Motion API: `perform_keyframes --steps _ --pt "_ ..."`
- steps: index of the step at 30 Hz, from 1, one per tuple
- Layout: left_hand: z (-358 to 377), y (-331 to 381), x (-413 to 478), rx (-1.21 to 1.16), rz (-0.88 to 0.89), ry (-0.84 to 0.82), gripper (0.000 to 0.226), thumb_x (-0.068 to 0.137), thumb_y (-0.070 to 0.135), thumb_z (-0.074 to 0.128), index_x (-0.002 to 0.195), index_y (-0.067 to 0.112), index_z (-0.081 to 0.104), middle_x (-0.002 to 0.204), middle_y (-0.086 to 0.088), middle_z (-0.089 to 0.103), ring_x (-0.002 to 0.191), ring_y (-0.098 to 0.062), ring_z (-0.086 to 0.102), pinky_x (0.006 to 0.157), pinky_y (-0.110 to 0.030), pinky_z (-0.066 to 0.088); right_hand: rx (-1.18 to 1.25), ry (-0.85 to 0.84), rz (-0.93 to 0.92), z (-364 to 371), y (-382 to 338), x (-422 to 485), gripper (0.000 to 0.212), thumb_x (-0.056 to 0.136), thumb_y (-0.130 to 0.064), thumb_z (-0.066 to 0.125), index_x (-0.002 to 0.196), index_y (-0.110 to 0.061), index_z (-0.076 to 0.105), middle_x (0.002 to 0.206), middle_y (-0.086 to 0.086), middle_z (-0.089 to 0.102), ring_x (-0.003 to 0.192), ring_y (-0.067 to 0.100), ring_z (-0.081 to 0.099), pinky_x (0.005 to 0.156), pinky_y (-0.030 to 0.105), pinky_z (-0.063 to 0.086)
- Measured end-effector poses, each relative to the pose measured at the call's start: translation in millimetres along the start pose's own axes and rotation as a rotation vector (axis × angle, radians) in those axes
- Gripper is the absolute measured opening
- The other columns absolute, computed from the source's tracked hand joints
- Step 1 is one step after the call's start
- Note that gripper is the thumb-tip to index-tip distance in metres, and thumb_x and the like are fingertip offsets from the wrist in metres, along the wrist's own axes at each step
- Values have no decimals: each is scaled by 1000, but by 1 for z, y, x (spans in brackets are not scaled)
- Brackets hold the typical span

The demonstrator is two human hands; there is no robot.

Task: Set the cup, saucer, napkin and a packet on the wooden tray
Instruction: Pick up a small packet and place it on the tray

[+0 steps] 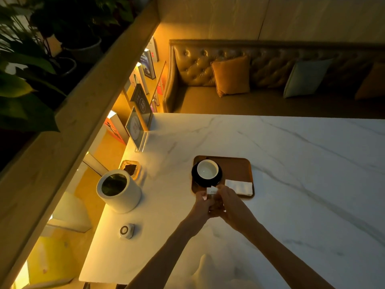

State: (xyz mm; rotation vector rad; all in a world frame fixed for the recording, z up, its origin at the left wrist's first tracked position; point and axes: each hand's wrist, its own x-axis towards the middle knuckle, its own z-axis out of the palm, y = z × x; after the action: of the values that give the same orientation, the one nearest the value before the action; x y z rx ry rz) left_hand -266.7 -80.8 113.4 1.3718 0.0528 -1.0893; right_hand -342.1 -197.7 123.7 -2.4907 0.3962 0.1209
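Observation:
A wooden tray lies on the marble table. At its left end a white cup stands on a black saucer. A folded white napkin rests in the tray's near right corner. At the tray's near edge, my left hand and my right hand meet around a small holder of packets. Both hands pinch a small white packet at its top. The holder is mostly hidden by my fingers.
A white cylindrical pot with a plant stands at the left of the table, with a glass ashtray behind it and a small round call button in front. An acrylic sign stand sits at the far left corner. A sofa runs behind the table.

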Motion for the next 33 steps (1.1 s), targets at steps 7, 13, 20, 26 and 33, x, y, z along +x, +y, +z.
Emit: perform_keyframes --steps 7,13,20,26,33 --pt "-13 14 10 -77 11 2 44 91 11 58 128 10 36 119 -20 60 104 -35 64 81 -45 59 219 59 -100 -19 -33 10 20 100 -24 40 99 -17 59 91 3 64 82 11 67 65 17 56" --pt "-26 25 12 -34 49 -21 34 94 10 54 118 22 34 113 -15 60 102 -31 64 86 -45 58 116 45 -241 -10 -25 31 48 90 -39 58 133 -22 44 128 3 56 110 -3 56 95 19 50" --pt "-27 25 12 -55 93 -51 38 91 6 55 120 21 36 113 -11 61 98 -26 67 87 -43 57 -5 33 -322 0 -22 46 55 77 -34 73 120 -14 44 118 1 55 105 7 57 85 24 55" --pt "-27 23 17 -22 66 -35 48 89 6 57 129 17 33 116 -11 62 104 -30 66 87 -42 59 43 41 -305 2 -15 51 48 83 -26 68 122 -17 42 116 4 59 101 -1 53 86 -1 41" --pt "-27 22 24 96 81 3 34 96 14 49 129 15 40 113 -11 66 98 -24 70 82 -40 61 93 9 -256 -2 -18 48 20 97 -16 48 117 -20 47 114 -5 55 108 9 56 84 12 51"
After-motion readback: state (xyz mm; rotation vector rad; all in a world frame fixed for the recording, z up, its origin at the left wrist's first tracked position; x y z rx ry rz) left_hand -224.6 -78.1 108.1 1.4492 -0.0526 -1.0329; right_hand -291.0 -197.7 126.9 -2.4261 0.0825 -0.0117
